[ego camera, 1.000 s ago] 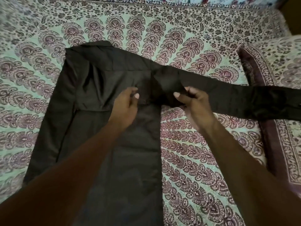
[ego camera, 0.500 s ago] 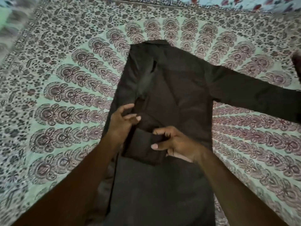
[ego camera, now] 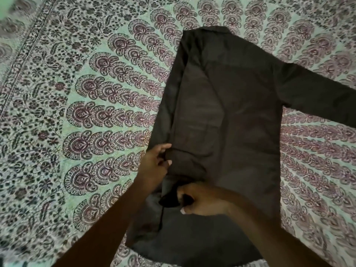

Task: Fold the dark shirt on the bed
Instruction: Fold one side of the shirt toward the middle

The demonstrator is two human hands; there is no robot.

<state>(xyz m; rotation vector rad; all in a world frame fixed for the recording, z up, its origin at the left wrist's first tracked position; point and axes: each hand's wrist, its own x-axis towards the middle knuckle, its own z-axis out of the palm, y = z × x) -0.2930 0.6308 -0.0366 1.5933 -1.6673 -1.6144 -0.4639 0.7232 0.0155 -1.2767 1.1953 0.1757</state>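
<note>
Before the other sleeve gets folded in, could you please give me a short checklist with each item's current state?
1. Dark long-sleeved shirt lying flat on the patterned bedspread: ok.
2. Left sleeve folded in along the body: ok.
3. Left hand pinning the folded edge: ok.
4. Right hand gripping the cuff end: ok.
5. Right sleeve folded in: not ok, it lies stretched out sideways.
6. Hem even: cannot tell, arms cover it.

We see a printed bedspread [ego camera: 100, 116] of pale green ground, with fanned rows of maroon paisley motifs and a floral border strip [ego camera: 25, 45] at upper left.
</note>
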